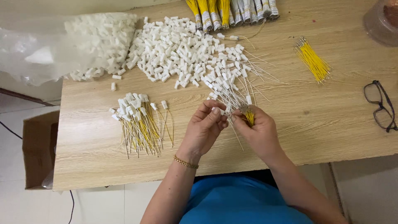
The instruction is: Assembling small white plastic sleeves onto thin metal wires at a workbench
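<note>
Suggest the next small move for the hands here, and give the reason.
Probably push one yellow wire from the bundle in the right hand into the white connector pinched by the left hand. The fingertips meet there, and the finished pile at left shows connectors already fitted with wires.
</note>
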